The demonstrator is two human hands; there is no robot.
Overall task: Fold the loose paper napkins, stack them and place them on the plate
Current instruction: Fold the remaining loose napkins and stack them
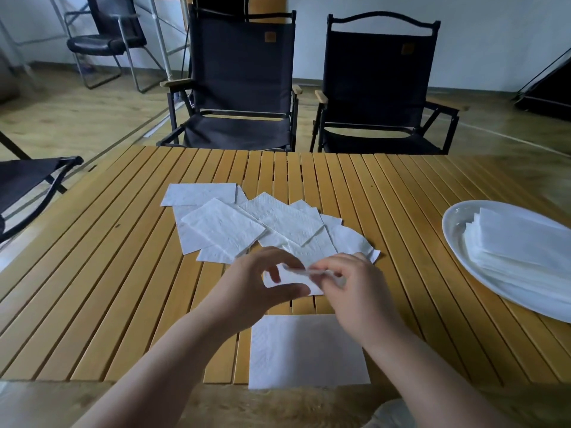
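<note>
Holding: curled fingers [273, 271] of the left hand [262, 282] and the right hand [355, 291] pinch one small napkin [292, 279] between them.
Nearest: a folded napkin [306, 350] lies flat at the worktop's [123, 273] near edge, its right corner hidden by the right wrist.
Beyond: the loose napkins [256, 223] overlap in a heap, its near edge behind the hands.
Right: a white plate [457, 220] carries a napkin stack [519, 245], well apart.
Far side: two black chairs [241, 88].

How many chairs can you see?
4: one folding chair and a second folding chair behind the table, an office chair far back left, a cut-off chair at the left edge. More may be hidden.
</note>
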